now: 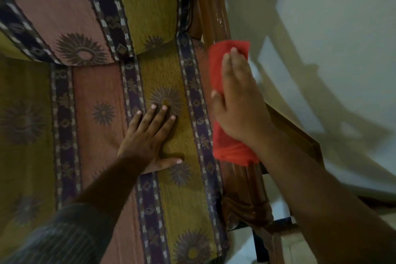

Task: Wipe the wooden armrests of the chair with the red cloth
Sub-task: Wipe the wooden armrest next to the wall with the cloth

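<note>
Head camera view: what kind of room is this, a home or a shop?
Probably a home sitting room: an upholstered chair with a patterned seat cushion, a polished wooden armrest being wiped with a red cloth, and plain pale walls.

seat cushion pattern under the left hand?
Olive-yellow stripe with dark sunburst motifs, edged by dark patterned bands, on the seat cushion beneath the left hand. Head view.

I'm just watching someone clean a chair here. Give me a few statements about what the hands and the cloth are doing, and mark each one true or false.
1. The right hand presses the red cloth onto the wooden armrest. True.
2. The left hand grips a spray bottle. False: it lies flat and open on the patterned seat cushion.
3. The cloth is blue. False: it is red.
4. The armrest runs along the right side of the cushion. True.
</note>
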A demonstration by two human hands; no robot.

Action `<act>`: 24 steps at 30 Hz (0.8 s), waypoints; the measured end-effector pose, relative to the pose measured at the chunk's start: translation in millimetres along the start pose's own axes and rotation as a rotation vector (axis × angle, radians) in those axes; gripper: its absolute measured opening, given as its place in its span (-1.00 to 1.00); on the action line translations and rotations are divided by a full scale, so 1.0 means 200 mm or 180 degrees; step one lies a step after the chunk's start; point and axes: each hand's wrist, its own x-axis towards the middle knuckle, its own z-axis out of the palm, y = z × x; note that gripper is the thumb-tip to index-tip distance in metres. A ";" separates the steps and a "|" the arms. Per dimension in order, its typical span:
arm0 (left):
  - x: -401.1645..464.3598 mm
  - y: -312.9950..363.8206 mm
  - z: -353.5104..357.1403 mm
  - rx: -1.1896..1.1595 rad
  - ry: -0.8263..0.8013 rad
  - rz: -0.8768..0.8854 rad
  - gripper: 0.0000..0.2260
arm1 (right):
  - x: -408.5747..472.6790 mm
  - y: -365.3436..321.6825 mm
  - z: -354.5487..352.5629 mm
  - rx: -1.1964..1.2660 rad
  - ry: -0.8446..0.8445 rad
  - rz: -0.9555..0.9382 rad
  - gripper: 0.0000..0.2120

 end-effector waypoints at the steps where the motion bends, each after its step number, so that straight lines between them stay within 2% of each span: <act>1: 0.00 0.00 -0.01 0.0001 -0.0019 -0.0002 0.05 | 0.03 0.00 -0.01 0.0420 -0.0012 0.0326 -0.32; 2: 0.00 0.00 -0.01 -0.0011 -0.0041 -0.0002 0.05 | 0.02 0.00 0.00 0.0691 -0.0010 0.0563 -0.32; 4: 0.00 0.00 -0.02 -0.0038 -0.0051 0.0012 0.05 | -0.07 -0.02 0.01 0.0616 0.0012 0.0657 -0.34; 7: -0.01 -0.01 -0.01 -0.0063 -0.0028 0.0032 0.05 | -0.24 -0.04 0.05 -0.0225 0.0264 0.0247 -0.38; 13: -0.01 -0.01 0.01 -0.0024 0.0136 0.0091 0.04 | -0.02 -0.02 0.02 -0.0995 -0.0004 -0.0538 -0.38; 18: -0.01 0.00 -0.01 0.0020 0.0055 0.0079 0.03 | 0.12 -0.01 0.00 -0.0351 0.0023 -0.0160 -0.30; 24: 0.00 -0.01 -0.02 0.0034 -0.0081 0.0052 0.04 | -0.14 0.03 0.01 -0.0478 -0.0099 -0.0403 -0.26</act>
